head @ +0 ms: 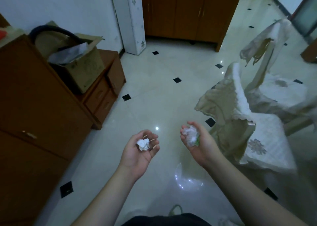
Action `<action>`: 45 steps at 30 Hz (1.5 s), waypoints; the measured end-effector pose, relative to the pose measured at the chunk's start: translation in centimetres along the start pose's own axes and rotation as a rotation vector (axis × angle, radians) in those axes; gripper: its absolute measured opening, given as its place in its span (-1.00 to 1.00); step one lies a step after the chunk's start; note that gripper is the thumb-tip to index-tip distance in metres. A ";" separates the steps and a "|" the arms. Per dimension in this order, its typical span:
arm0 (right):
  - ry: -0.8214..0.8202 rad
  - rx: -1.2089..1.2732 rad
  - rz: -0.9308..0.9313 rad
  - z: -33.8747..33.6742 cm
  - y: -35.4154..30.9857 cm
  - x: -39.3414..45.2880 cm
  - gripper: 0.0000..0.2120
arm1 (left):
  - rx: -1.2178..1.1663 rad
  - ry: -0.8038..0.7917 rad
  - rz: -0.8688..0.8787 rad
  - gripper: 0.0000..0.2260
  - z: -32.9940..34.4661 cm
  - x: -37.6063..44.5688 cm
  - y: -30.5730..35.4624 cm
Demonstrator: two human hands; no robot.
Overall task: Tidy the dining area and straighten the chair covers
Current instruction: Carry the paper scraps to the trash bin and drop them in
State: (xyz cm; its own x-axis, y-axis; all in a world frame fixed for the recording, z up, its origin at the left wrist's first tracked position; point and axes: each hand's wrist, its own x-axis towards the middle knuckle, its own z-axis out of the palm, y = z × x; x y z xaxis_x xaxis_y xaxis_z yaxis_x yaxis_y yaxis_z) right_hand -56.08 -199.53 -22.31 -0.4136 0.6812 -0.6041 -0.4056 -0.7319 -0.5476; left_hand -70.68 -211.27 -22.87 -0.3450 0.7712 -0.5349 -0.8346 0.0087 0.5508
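My left hand (139, 152) is palm up over the tiled floor, its fingers curled round a crumpled white paper ball (142, 144). My right hand (197, 142), also palm up, cups a wad of clear crumpled plastic (190, 136) with a bit of green showing at its edge. To the right stand two chairs. The nearer chair (260, 140) has a rumpled beige and white cover slipping off its back. The farther chair (281, 92) has its cover bunched and hanging from the backrest top.
A brown cabinet (34, 97) stands at the left with a low drawer unit (106, 95) carrying an open cardboard box (82, 68). A white appliance (130, 20) and wooden cupboards (185, 11) line the far wall. Glossy tiled floor (154, 92) lies between.
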 end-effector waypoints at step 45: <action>0.140 0.324 -0.247 16.6 -46.2 59.5 -0.93 | 0.229 -0.200 -0.268 -0.85 44.1 70.6 20.1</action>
State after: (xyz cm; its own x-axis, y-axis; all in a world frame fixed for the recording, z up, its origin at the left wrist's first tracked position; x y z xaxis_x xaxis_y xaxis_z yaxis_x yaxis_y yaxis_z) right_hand -75.47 -124.89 -23.38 -0.1660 0.8097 -0.5629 -0.7230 -0.4881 -0.4889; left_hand -92.85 -128.54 -21.33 -0.0193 0.8307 -0.5564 -0.7584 0.3504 0.5495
